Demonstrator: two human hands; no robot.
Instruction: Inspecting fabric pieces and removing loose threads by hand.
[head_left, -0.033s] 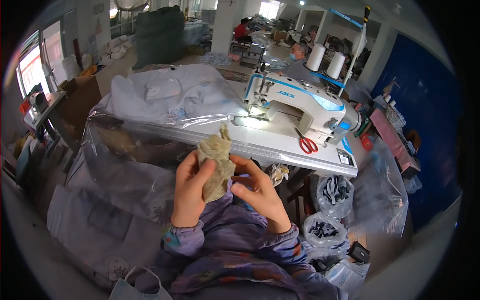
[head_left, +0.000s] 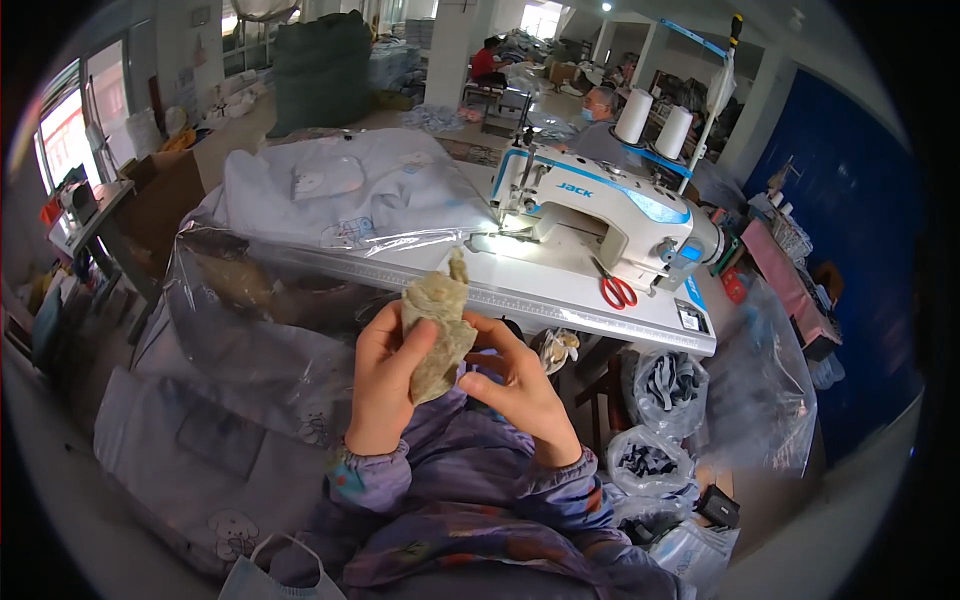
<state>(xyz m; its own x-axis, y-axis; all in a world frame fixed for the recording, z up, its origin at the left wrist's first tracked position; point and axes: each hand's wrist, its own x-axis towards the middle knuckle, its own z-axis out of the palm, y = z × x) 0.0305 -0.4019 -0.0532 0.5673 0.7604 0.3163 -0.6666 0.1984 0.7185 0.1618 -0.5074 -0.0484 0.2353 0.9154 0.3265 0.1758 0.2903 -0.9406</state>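
A crumpled, yellowish-green, cloth-like piece [head_left: 438,335] with a narrow twisted tip is held up in front of my body, below the front edge of the sewing table. My left hand [head_left: 385,385] grips it from the left, thumb pressed on its front and fingers behind. At its right edge, my right hand [head_left: 515,385] holds it with curled fingers, the fingertips partly hidden behind it and the thumb near its lower edge. Beyond them stands a white and blue sewing machine [head_left: 600,195], its lamp lit. Red-handled scissors [head_left: 618,292] lie on the table [head_left: 500,300].
Pale printed fabric [head_left: 350,190] covers the table's left side, with clear plastic film [head_left: 270,310] hanging down. Plastic bags of dark scraps [head_left: 650,460] stand at right. Two white thread cones [head_left: 632,115] rise behind the machine. Further back, a masked person [head_left: 600,110] is seated.
Both hands and the crumpled piece have shifted very slightly to the right. The grip looks the same, and nothing else has visibly moved.
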